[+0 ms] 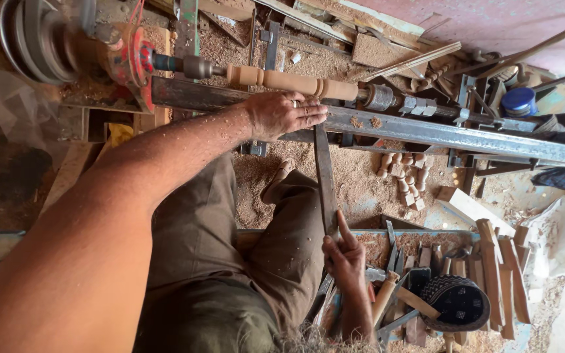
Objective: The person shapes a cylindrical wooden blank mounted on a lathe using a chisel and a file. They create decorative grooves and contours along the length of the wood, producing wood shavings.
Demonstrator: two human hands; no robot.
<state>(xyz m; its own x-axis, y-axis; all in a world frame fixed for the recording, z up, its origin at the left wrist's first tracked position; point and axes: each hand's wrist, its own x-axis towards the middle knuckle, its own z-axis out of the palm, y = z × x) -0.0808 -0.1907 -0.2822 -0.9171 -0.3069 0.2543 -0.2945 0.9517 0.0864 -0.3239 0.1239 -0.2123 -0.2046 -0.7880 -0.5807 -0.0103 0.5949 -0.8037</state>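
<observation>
Drive end: a pulley wheel (31,36) and a red headstock (132,55) sit well to the left of the left hand, and the wheel looks blurred, which suggests the lathe is spinning.

Workpiece: a turned wooden spindle (295,82) is clamped between the headstock and the metal tail centre (380,97), just above the left hand's fingertips, so it lies within reach of the tool.

Left hand: the left hand (282,112) lies palm down with its fingers stretched flat, pressing the upper end of the long chisel (325,176) onto the steel rail (426,131); the rail seems to serve as the rest, so the blade stays steady against the wood. A ring shows on one finger.

Tool: the chisel runs from under the left hand down to the right hand, its tip hidden beneath the fingers, so I cannot tell whether it touches the spindle.

Right hand: the right hand (344,258) is closed around the chisel's lower end, forefinger laid along the blade, probably to steer its angle.

Spare tools: wooden-handled tools (387,294) lie in a tray just right of the right hand, close enough to swap.

Finished pieces: small turned wooden pieces (403,173) lie in the sawdust (361,189) below the rail, right of the chisel.
</observation>
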